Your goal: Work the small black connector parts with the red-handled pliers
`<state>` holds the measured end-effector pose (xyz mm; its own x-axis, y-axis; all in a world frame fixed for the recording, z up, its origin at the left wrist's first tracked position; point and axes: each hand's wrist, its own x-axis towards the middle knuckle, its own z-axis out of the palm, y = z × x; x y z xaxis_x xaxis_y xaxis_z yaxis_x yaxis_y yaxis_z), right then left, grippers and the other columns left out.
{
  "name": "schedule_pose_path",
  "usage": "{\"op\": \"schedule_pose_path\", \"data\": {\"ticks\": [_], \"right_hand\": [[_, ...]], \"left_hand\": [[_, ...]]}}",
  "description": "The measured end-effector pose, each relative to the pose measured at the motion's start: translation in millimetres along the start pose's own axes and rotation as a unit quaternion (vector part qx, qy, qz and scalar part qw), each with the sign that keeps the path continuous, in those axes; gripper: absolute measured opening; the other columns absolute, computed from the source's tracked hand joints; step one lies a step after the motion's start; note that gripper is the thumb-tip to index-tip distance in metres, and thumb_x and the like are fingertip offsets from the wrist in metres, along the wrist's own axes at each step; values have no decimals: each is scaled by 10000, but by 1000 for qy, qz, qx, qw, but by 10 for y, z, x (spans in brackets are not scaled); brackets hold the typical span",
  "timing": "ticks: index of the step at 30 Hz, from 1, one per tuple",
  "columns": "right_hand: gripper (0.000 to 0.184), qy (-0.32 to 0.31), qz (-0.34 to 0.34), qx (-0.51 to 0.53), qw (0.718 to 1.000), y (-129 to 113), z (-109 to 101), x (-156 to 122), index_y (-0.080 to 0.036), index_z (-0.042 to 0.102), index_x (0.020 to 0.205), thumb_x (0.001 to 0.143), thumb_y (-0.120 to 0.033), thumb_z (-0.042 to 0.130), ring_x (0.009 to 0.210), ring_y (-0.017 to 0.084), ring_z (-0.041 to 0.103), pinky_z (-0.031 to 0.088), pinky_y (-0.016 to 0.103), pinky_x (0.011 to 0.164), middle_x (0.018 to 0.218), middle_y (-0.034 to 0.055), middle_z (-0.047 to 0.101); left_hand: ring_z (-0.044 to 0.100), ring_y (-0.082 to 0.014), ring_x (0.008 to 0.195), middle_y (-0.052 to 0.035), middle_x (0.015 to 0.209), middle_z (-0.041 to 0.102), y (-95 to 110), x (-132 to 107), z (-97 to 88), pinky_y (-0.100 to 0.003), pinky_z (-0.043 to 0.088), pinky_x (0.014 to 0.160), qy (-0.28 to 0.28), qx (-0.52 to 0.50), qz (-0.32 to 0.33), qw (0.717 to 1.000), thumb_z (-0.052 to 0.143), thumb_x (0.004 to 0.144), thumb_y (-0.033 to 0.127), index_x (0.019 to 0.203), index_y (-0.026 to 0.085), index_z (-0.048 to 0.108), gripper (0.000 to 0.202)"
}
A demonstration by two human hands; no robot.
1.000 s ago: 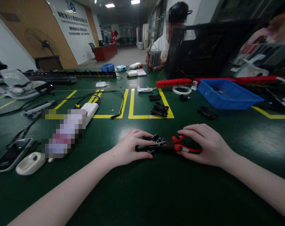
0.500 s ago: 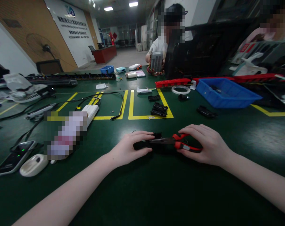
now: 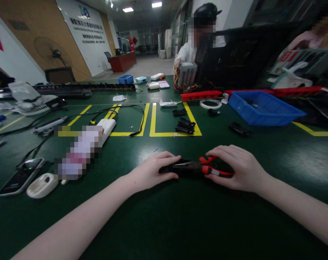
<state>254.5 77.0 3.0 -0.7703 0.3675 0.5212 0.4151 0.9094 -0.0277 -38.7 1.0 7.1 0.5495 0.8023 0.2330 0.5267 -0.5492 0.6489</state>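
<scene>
Between the thumb and fingers of my left hand (image 3: 153, 169) is a small black plastic part (image 3: 165, 168), partly hidden by the fingers. My right hand (image 3: 238, 168) grips the red and black handles of a pair of needle-nose pliers (image 3: 201, 166). The jaws point left and meet the black part; what exactly they pinch is too dark to tell. Beyond the hands, several similar black plastic parts (image 3: 184, 125) lie within a yellow tape outline. Another black part (image 3: 239, 129) rests farther right, in front of the blue bin.
A blue bin (image 3: 267, 112) holds some dark pieces. A tape roll (image 3: 210, 104) lies beside it. To the left are a white power strip (image 3: 108, 127), cables, a phone-like device (image 3: 21, 177) and a white oval object (image 3: 42, 185). A person (image 3: 189, 50) sits across the table.
The camera view has shifted slightly. The black part looks turned at the plier jaws, now lying more in line with them; both hands keep their holds.
</scene>
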Motion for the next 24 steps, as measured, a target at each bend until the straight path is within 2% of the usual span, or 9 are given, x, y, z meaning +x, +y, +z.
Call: {"op": "schedule_pose_path", "data": {"ticks": [6, 10, 12, 15, 24], "right_hand": [[335, -28, 28, 41, 998, 7, 9, 20, -205, 589, 1063, 830, -439, 645, 716, 195, 640, 470, 325, 639, 908, 61, 693], [408, -28, 26, 40, 998, 20, 8, 13, -204, 577, 1170, 838, -435, 632, 733, 201, 639, 464, 341, 657, 961, 73, 701], [431, -20, 7, 23, 1000, 31, 8, 5, -197, 569, 1196, 839, -431, 628, 756, 211, 640, 458, 358, 684, 980, 86, 701], [387, -13, -15, -7, 1000, 45, 5, -4, -195, 583, 1135, 838, -439, 622, 786, 232, 646, 445, 395, 743, 964, 92, 700], [406, -12, -28, -38, 999, 66, 5, -8, -203, 592, 1123, 806, -447, 661, 850, 274, 665, 397, 519, 949, 969, 82, 702]], "left_hand": [[606, -215, 1144, -102, 1274, 610, 12, 7, -6, -360, 496, 995, 3, 5, 5, 1000, 650, 920, 237, 1351, 181, 549, 446], [603, -215, 1142, -92, 1263, 620, 19, 10, -22, -358, 490, 990, -1, 10, 7, 1000, 632, 937, 268, 1337, 189, 562, 413], [598, -216, 1147, -93, 1266, 619, 23, 11, -29, -359, 486, 986, -4, 17, 8, 1000, 620, 946, 282, 1342, 187, 556, 412], [593, -219, 1147, -89, 1265, 621, 27, 12, -34, -372, 475, 988, -13, 25, 8, 1000, 604, 957, 301, 1355, 201, 545, 415], [602, -228, 1125, -88, 1242, 633, 35, 12, -49, -376, 477, 968, -20, 28, 1, 999, 598, 959, 327, 1333, 207, 564, 394]]}}
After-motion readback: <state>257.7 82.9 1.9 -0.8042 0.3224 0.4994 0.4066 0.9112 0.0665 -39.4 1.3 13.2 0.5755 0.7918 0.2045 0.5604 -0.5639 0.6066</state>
